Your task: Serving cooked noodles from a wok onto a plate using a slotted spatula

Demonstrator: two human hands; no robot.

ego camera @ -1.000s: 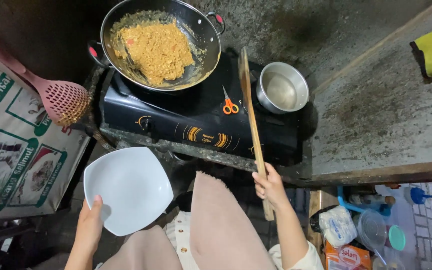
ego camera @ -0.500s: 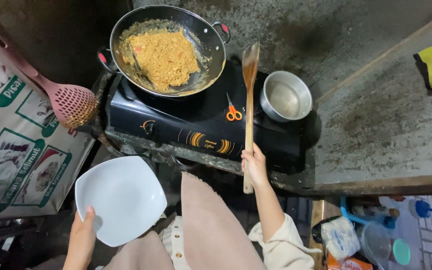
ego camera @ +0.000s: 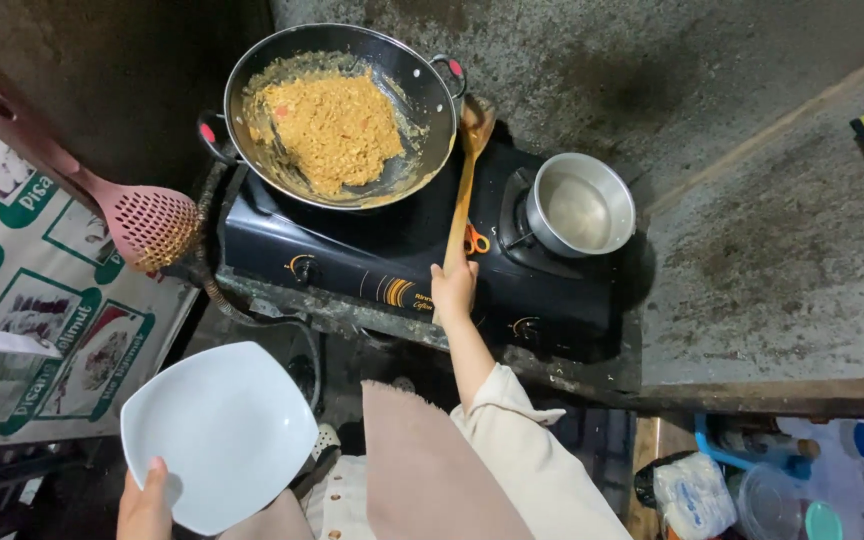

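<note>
Over the black stove, right hand grips wooden spatula, fingers closed round its handle; blade rests near the wok rim, beside the fried rice. Left hand holds the white plate low, thumb over its edge, well apart from the wok. Steel pot just right. Risk: rice may drop between wok and plate, given that gap.

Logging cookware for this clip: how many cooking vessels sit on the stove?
2: a black wok of fried food on the left burner, and a small metal pot on the right burner. None looks hidden.
</note>
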